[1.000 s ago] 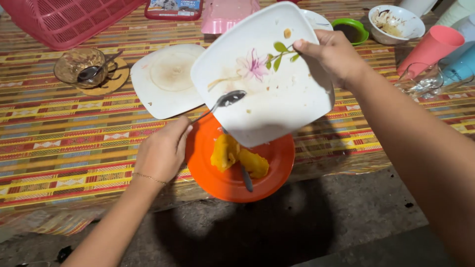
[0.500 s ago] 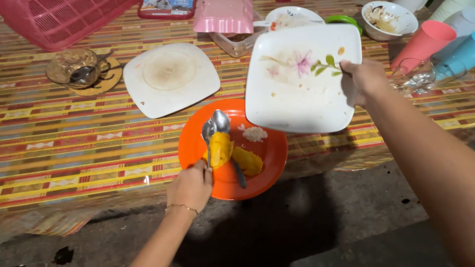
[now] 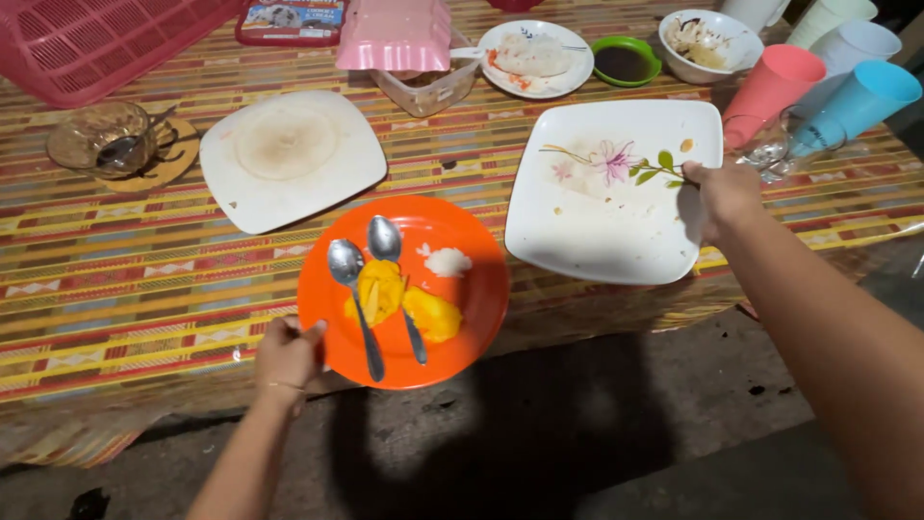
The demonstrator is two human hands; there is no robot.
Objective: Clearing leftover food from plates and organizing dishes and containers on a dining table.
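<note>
Lowered since half a second ago, the white square plate (image 3: 616, 193) is now lying flat on the striped tablecloth (image 3: 115, 279), just right of the orange plate (image 3: 402, 289). The right hand (image 3: 722, 197) is pinching its right edge; the left hand (image 3: 287, 354) is gripping the orange plate's near-left rim. Two spoons (image 3: 371, 284) are lying on the orange plate beside yellow food (image 3: 404, 299), with a second white plate (image 3: 289, 159) sitting beyond it
</note>
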